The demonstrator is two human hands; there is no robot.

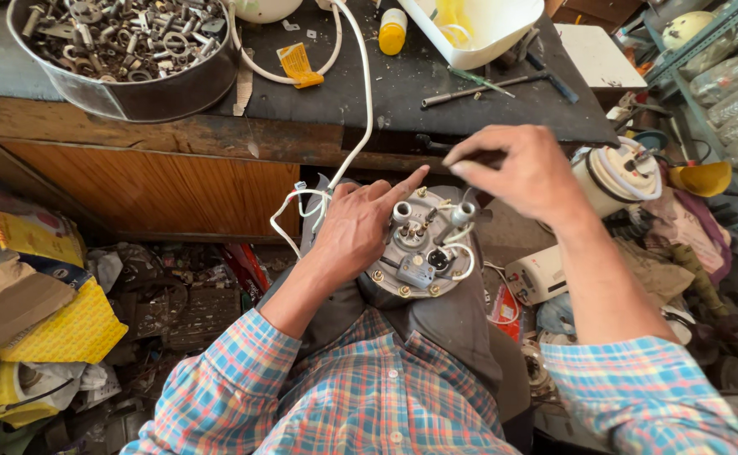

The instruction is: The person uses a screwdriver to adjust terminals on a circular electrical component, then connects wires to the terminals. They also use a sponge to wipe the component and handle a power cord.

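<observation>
From the head camera, a round metal heating-element base (420, 244) — terminals and white leads facing up — rests on the person's lap, below the edge of the dark workbench (436, 93). The left hand (359, 226) lies flat on the disc's left rim, fingers loosely spread, forefinger stretched up and right past its top edge. The right hand (516, 168) hovers just above and to the right of the disc, fingers pinched narrow on a slim dark tool (436, 147) whose long axis runs roughly level, its free end pointing left. The left hand is the nearer — touching; the right sits apart, the disc lying down-left of its fingertips.
</observation>
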